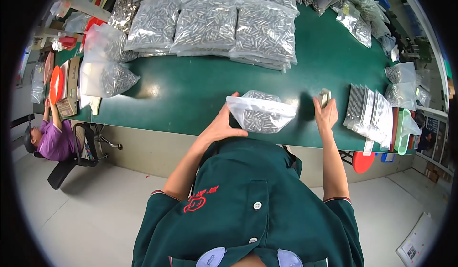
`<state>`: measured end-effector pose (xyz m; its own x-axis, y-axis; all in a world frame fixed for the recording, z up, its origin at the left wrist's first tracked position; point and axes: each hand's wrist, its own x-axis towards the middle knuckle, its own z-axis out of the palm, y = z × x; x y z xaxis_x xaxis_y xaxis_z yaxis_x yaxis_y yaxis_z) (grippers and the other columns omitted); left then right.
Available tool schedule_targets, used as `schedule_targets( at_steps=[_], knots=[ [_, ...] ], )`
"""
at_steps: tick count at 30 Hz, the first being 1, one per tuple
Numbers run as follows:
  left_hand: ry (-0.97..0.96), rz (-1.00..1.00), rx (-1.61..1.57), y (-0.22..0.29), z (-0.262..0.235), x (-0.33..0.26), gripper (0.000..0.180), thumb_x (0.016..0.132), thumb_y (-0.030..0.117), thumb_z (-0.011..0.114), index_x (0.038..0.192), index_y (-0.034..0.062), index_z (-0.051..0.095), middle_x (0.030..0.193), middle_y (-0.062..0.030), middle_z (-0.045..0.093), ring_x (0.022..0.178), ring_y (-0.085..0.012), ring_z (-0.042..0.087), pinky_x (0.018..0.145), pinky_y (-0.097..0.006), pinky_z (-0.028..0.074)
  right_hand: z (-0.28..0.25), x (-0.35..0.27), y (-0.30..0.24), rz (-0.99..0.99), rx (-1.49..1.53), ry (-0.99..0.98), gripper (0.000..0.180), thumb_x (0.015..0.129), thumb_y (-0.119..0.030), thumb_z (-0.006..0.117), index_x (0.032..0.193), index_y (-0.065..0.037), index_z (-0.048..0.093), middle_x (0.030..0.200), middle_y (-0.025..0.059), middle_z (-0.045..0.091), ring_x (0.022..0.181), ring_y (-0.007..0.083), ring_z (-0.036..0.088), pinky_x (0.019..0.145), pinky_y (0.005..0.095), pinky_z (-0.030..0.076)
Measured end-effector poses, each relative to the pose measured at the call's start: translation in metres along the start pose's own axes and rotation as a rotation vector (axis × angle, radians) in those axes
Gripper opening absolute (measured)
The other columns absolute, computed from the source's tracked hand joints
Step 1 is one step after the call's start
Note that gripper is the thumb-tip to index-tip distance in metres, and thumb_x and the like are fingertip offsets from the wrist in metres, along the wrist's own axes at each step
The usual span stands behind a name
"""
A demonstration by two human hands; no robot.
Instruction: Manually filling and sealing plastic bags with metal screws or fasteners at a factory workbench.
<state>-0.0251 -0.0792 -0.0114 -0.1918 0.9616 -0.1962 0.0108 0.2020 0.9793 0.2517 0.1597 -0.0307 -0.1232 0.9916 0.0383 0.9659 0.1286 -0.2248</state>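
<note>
A clear plastic bag of small metal pins stands at the table's near edge, its whitish top band toward me. My left hand grips this bag from its left side, thumb in front and fingers behind, partly hidden. To the right, my right hand is closed around a small, pale, metallic-looking object over the table. The fingers cover part of that object, so its kind is unclear. Right of this hand lies a row of flat silvery packets standing close together.
Large stacked bags of metal pins fill the back of the green table. A smaller bag sits at the left, more bags at the far right. A green-rimmed tray lies at the right edge. A person in purple sits far left.
</note>
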Motion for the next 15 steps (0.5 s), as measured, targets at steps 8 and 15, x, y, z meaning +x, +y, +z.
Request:
schedule_targets(
  at_steps=[8, 15],
  knots=[
    [-0.104, 0.05, 0.195, 0.01, -0.002, 0.009, 0.129, 0.046, 0.032, 0.09, 0.142, -0.0018, 0.01, 0.145, -0.0216, 0.022, 0.134, -0.0321, 0.024, 0.11, -0.039, 0.02, -0.04, -0.06, -0.041, -0.637, 0.239, -0.315, 0.106, 0.05, -0.048, 0.082, 0.131, 0.001, 0.034, 0.131, 0.0227, 0.037, 0.12, 0.0395, 0.037, 0.1, 0.0472, 0.03],
    [-0.181, 0.15, 0.296, 0.008, 0.008, 0.023, 0.132, 0.05, 0.036, 0.09, 0.142, -0.0027, 0.004, 0.146, -0.0201, 0.02, 0.136, -0.0299, 0.021, 0.11, -0.04, 0.02, -0.007, -0.082, -0.08, -0.59, 1.034, -0.796, 0.129, 0.05, -0.038, 0.089, 0.141, 0.006, 0.009, 0.139, 0.0206, 0.033, 0.129, 0.0303, 0.034, 0.108, 0.0403, 0.026]
  ],
)
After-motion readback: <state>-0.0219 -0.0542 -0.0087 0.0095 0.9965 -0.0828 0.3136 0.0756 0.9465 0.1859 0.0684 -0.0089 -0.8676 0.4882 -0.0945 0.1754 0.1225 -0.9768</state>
